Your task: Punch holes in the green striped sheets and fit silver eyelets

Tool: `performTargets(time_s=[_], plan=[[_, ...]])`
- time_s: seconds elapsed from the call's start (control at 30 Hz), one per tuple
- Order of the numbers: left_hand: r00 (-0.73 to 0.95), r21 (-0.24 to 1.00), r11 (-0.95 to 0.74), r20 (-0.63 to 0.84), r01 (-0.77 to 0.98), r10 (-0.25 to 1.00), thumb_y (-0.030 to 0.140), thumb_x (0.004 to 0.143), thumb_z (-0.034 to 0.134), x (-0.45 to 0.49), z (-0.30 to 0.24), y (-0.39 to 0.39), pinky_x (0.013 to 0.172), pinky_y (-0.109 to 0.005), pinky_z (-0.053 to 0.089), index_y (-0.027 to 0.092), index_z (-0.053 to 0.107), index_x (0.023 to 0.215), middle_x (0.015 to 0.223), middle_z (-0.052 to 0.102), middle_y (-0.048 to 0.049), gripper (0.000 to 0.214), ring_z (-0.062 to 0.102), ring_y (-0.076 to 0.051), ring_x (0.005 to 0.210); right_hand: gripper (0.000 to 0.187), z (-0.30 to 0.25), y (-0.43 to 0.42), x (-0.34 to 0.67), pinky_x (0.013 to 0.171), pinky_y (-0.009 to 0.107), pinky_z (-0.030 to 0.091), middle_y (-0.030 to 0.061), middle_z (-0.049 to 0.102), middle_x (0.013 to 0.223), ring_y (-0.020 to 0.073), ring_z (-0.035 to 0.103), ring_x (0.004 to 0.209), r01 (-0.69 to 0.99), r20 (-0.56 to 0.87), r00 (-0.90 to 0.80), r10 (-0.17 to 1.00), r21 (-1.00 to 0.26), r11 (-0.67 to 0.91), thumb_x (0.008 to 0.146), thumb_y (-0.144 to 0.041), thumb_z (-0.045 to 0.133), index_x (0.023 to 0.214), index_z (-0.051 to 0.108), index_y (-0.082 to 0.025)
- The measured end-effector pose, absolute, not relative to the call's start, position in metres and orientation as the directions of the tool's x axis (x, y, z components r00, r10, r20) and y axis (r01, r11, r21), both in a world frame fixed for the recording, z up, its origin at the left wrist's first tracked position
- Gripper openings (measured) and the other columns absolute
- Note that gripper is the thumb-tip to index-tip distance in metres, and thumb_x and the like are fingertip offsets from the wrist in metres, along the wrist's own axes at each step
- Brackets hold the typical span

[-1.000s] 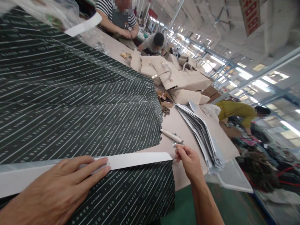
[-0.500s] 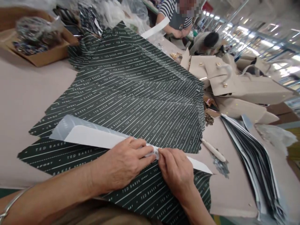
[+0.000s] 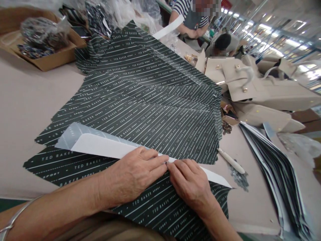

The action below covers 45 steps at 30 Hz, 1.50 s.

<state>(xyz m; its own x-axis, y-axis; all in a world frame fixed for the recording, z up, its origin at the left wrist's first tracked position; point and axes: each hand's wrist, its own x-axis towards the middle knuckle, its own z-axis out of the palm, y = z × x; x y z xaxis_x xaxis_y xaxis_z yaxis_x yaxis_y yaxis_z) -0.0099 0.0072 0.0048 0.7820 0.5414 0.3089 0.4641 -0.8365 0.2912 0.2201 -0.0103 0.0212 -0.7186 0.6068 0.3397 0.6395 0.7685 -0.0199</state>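
Note:
A large dark green printed sheet [image 3: 150, 100] with white lettering lies across the beige table [image 3: 25, 100]. Its near part is folded over, showing a long white flap [image 3: 100, 147]. My left hand [image 3: 135, 174] lies flat on the fold, fingers stretched along the white strip. My right hand [image 3: 189, 182] meets it fingertip to fingertip, fingers pressed together on the flap's edge. Whether it holds some small thing there is hidden.
A white pen-like tool [image 3: 230, 160] and small metal bits [image 3: 239, 177] lie right of the sheet. A stack of dark sheets [image 3: 271, 160] fans out at right. Beige bags [image 3: 263, 90] are piled behind. A cardboard box [image 3: 50, 57] stands far left. Other people [image 3: 190, 20] work across the table.
My right hand came from the metal bits at the flap's end to meet my left hand on the fold. The view swung left and down, and my hands stayed nearly still since half a second ago.

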Motion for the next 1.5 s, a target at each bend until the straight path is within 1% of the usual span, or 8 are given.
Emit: performTargets(time_s=[0.23, 0.43, 0.7, 0.8, 0.87, 1.03, 1.23, 1.5], plan=[[0.778, 0.296, -0.857, 0.367, 0.422, 0.510, 0.019, 0.107, 0.024, -0.010, 0.007, 0.011, 0.082, -0.037, 0.041, 0.018, 0.056, 0.129, 0.132, 0.062, 0.0005, 0.039, 0.053, -0.022, 0.107, 0.019, 0.040, -0.005, 0.246, 0.080, 0.033, 0.056, 0.0073, 0.074, 0.099, 0.0184, 0.067, 0.088, 0.730, 0.320, -0.512, 0.797, -0.327, 0.600, 0.097, -0.012, 0.054, 0.111, 0.067, -0.017], [0.734, 0.265, -0.873, 0.473, 0.409, 0.488, 0.006, 0.100, 0.029, -0.009, -0.003, 0.014, 0.087, -0.036, 0.037, 0.017, 0.059, 0.127, 0.125, 0.066, 0.0020, 0.042, 0.051, -0.022, 0.107, 0.038, 0.032, 0.022, 0.371, 0.096, 0.054, 0.051, 0.0182, 0.073, 0.115, 0.0325, 0.067, 0.106, 0.994, 0.322, 0.005, 0.947, -0.104, 0.030, 0.098, -0.042, 0.051, 0.117, 0.069, -0.014], [0.772, 0.288, -0.852, 0.366, 0.438, 0.521, 0.009, 0.099, 0.039, -0.008, 0.006, 0.011, 0.082, -0.036, 0.040, 0.018, 0.056, 0.129, 0.133, 0.062, 0.0010, 0.036, 0.051, -0.023, 0.107, 0.046, 0.026, 0.012, 0.404, 0.088, 0.051, 0.053, 0.0151, 0.074, 0.094, 0.0300, 0.068, 0.091, 0.955, 0.342, 0.156, 0.927, -0.293, -0.053, 0.093, -0.060, 0.052, 0.100, 0.067, -0.017], [0.771, 0.274, -0.856, 0.376, 0.438, 0.514, 0.011, 0.099, 0.041, -0.009, 0.006, 0.010, 0.080, -0.037, 0.041, 0.017, 0.058, 0.126, 0.130, 0.063, -0.0008, 0.032, 0.053, -0.023, 0.103, 0.033, 0.045, -0.003, 0.360, 0.090, 0.047, 0.052, 0.0058, 0.071, 0.095, 0.0233, 0.068, 0.090, 0.640, 0.492, 0.530, 0.691, -0.767, 0.056, 0.089, -0.045, 0.065, 0.112, 0.061, -0.021], [0.765, 0.270, -0.859, 0.393, 0.434, 0.510, 0.013, 0.100, 0.040, -0.009, 0.006, 0.010, 0.080, -0.038, 0.042, 0.016, 0.058, 0.125, 0.128, 0.064, -0.0007, 0.031, 0.053, -0.023, 0.102, 0.027, 0.055, -0.009, 0.322, 0.091, 0.044, 0.054, 0.0002, 0.067, 0.091, 0.0182, 0.068, 0.086, 0.162, 0.325, 0.687, 0.650, -0.941, 0.298, 0.085, -0.033, 0.071, 0.107, 0.061, -0.022], [0.773, 0.244, -0.866, 0.390, 0.437, 0.500, 0.015, 0.101, 0.041, -0.010, 0.003, 0.009, 0.080, -0.037, 0.043, 0.016, 0.058, 0.127, 0.130, 0.063, -0.0035, 0.031, 0.054, -0.023, 0.104, 0.026, 0.051, -0.007, 0.246, 0.060, 0.026, 0.052, -0.0085, 0.048, 0.061, 0.0079, 0.051, 0.053, -0.635, -0.164, 0.472, 0.866, -0.745, 0.205, 0.081, -0.032, 0.075, 0.073, 0.053, -0.019], [0.793, 0.255, -0.857, 0.329, 0.448, 0.513, 0.020, 0.101, 0.047, -0.011, 0.006, 0.009, 0.081, -0.037, 0.044, 0.017, 0.056, 0.129, 0.127, 0.063, -0.0037, 0.030, 0.054, -0.023, 0.105, 0.053, 0.029, 0.012, 0.214, 0.042, 0.019, 0.037, -0.0140, 0.026, 0.043, 0.0043, 0.026, 0.034, -0.732, -0.289, 0.434, 0.853, -0.666, 0.147, 0.082, -0.033, 0.073, 0.058, 0.027, -0.021], [0.802, 0.280, -0.841, 0.272, 0.463, 0.532, 0.020, 0.104, 0.038, -0.010, 0.009, 0.009, 0.077, -0.039, 0.043, 0.017, 0.056, 0.130, 0.130, 0.061, -0.0027, 0.031, 0.055, -0.022, 0.101, 0.061, 0.022, 0.022, 0.205, 0.040, 0.015, 0.034, -0.0144, 0.015, 0.044, 0.0036, 0.011, 0.036, -0.616, -0.145, 0.415, 0.898, -0.771, 0.160, 0.076, -0.029, 0.075, 0.059, 0.017, -0.022]])
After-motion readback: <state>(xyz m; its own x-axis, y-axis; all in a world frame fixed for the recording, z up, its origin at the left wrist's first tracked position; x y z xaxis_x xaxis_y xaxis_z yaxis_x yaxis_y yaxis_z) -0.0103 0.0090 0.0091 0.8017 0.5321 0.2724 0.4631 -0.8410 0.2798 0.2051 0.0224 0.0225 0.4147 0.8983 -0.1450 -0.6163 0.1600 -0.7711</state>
